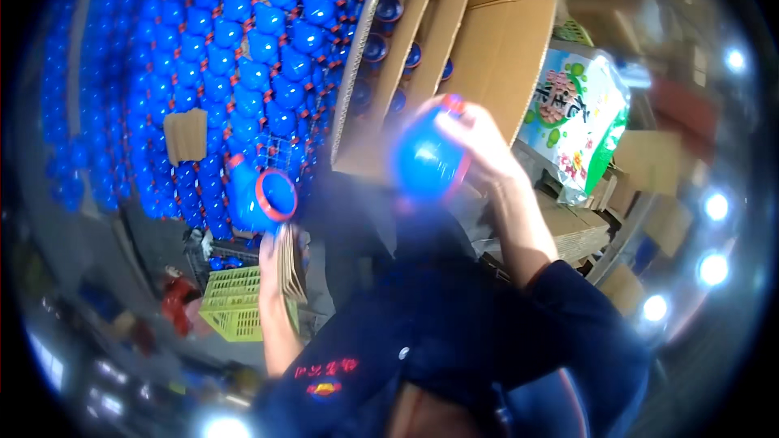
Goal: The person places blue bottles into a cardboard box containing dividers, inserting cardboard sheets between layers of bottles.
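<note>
My right hand [485, 139] grips a glossy blue bulb-shaped vessel [428, 158] with red trim, blurred by motion, in front of the open cardboard box [507, 40]. Inside that box, several round blue ends [375, 47] show between upright cardboard dividers [451, 24]. Off to the left, my left hand [271, 255] is closed around a few thin cardboard pieces [290, 266]. A second blue vessel [250, 199] sits at the fingertips of that hand, its red-rimmed round mouth facing right. The fingers under it are partly hidden.
Dense rows of blue vessels [264, 47] fill the left and back, with a cardboard scrap [186, 136] on them. A yellow-green plastic crate [235, 302] stands below my left hand. Right of the box lie a printed white-green bag [580, 113] and stacked flat cardboard [578, 231].
</note>
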### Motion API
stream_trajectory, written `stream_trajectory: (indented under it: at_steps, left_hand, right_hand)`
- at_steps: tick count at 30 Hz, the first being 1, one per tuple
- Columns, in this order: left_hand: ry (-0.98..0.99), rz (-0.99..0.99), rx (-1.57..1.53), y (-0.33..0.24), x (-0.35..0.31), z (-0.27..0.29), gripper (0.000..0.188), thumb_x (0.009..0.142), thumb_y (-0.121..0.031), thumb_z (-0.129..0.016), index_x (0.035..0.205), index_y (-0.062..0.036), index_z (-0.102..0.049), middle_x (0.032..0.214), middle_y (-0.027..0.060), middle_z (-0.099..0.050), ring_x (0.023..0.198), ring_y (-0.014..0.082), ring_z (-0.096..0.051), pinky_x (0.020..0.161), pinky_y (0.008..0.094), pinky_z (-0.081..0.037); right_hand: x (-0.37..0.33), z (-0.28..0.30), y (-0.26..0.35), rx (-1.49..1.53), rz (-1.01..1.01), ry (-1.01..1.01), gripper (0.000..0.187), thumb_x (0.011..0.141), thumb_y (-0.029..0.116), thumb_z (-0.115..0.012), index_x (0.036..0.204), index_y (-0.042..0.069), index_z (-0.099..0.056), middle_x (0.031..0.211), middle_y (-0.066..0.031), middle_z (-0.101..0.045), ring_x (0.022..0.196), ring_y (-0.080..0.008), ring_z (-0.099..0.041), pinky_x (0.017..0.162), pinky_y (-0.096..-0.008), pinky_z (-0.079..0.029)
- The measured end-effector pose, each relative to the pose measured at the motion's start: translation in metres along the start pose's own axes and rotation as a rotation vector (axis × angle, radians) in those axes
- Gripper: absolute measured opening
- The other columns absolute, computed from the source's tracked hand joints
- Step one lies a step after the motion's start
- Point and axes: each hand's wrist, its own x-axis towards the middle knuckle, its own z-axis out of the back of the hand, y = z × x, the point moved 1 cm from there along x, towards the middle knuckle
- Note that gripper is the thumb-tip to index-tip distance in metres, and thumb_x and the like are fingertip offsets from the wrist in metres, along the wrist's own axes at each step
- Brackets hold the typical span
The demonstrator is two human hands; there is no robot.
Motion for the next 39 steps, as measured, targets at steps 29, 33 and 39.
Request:
stream_trajectory:
  at_steps: [29, 33, 39]
  left_hand:
    - [0.564, 0.257, -0.171, -0.178, 0.166, -0.174, 0.041, 0.097, -0.044, -0.049, 0.107, -0.0032, -0.052, 0.077, 0.0191, -0.058, 0.046, 0.0276, -0.053, 0.042, 0.0324, -0.044]
    - [0.388, 0.041, 0.184, -0.177, 0.132, -0.19, 0.032, 0.098, -0.037, -0.047, 0.096, -0.0056, -0.051, 0.073, 0.0124, -0.053, 0.044, 0.0247, -0.047, 0.041, 0.0328, -0.039]
    - [0.479, -0.407, 1.65, -0.19, 0.058, -0.27, 0.015, 0.093, -0.013, -0.059, 0.096, 0.0014, -0.062, 0.084, 0.0213, -0.063, 0.074, 0.0302, -0.062, 0.063, 0.0391, -0.045]
  right_hand:
    - [0.389, 0.3, -0.133, -1.408, -0.35, -0.292, 0.053, 0.088, 0.036, -0.056, 0.126, 0.0, -0.056, 0.128, -0.0244, -0.057, 0.122, -0.0357, -0.053, 0.102, -0.0472, -0.041]
    - [0.351, 0.254, -0.094, -1.388, -0.335, -0.386, 0.054, 0.086, 0.035, -0.058, 0.125, -0.002, -0.059, 0.131, -0.0269, -0.054, 0.127, -0.0334, -0.05, 0.108, -0.0496, -0.037]
    - [0.098, 0.067, 0.024, 0.197, 0.249, -0.385, 0.046, 0.099, 0.044, -0.052, 0.101, 0.001, -0.068, 0.095, -0.0039, -0.07, 0.088, -0.0111, -0.063, 0.08, -0.0317, -0.05]
